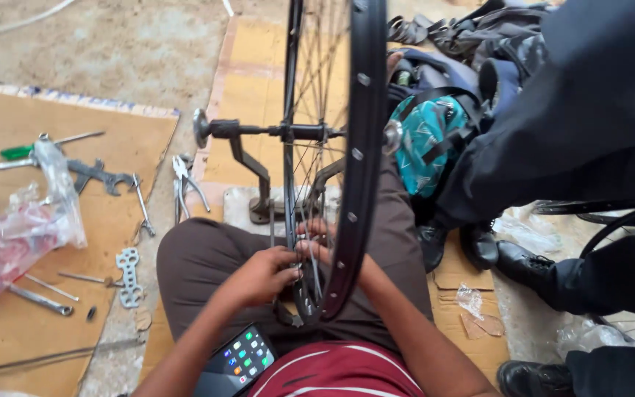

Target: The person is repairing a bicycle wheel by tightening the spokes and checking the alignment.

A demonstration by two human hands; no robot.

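Right under my chin is my maroon striped shirt (339, 375), and a smartphone (238, 360) with its screen lit sits on my left thigh. Bicycle wheel (332, 162) stands upright in a truing stand (259, 176) between my knees, black rim edge-on to me, bottom of it down at my lap.

My left hand (262, 276) is on the near side of the wheel, fingers curled in and pinched together on a spoke (310, 261) low by the rim. My right hand (317, 242) is mostly behind the rim and spokes; the fingertips are in among the same spokes, but I can't tell if they're actually clamped on anything.

Off to my left, on the cardboard sheet (9, 338), there's a flat multi-hole spoke wrench (128, 276), a couple of spanners (38, 298), pliers (184, 184), a green-handled screwdriver (20, 151) and a crumpled plastic bag (16, 235). On my right, another person's dark trousers and black shoes (479, 246) stand near a teal backpack (428, 143).
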